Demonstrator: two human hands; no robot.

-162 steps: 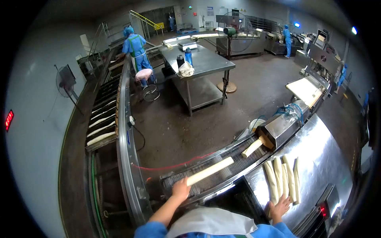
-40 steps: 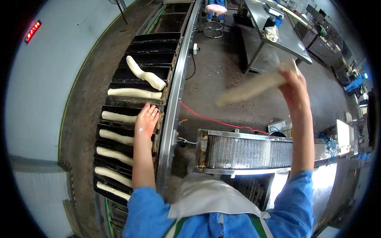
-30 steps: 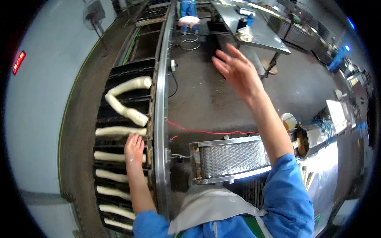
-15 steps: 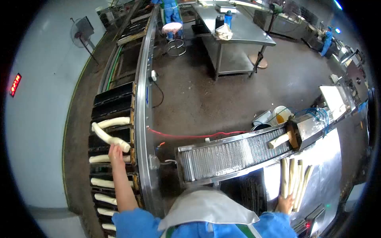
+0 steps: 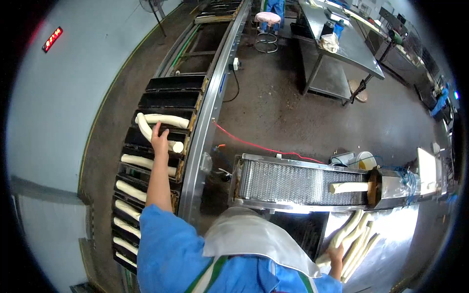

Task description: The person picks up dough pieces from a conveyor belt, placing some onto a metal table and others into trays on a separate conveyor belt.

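Observation:
Several pale dough rolls lie in dark trays on the conveyor at the left. My left hand (image 5: 160, 140) is on a bent dough roll (image 5: 145, 127) over one tray, its fingers spread apart across the roll. The roll's upper end crosses another dough roll (image 5: 168, 120) in the tray beyond. On the shiny metal table (image 5: 398, 234) at the lower right, my right hand (image 5: 335, 254) is closed round a long dough roll (image 5: 346, 229), beside several more rolls.
A mesh conveyor (image 5: 283, 183) carries one roll near a metal machine (image 5: 395, 188). A steel rail (image 5: 198, 166) edges the tray line. Farther off stand a steel table (image 5: 342, 53), a stool (image 5: 267, 18), a white bucket (image 5: 365, 160) and a person in blue (image 5: 274, 6).
The view has turned to the right. My left hand has shifted along the bent roll, its fingers now apart. My right hand and the rolls by it have moved nearer to my body.

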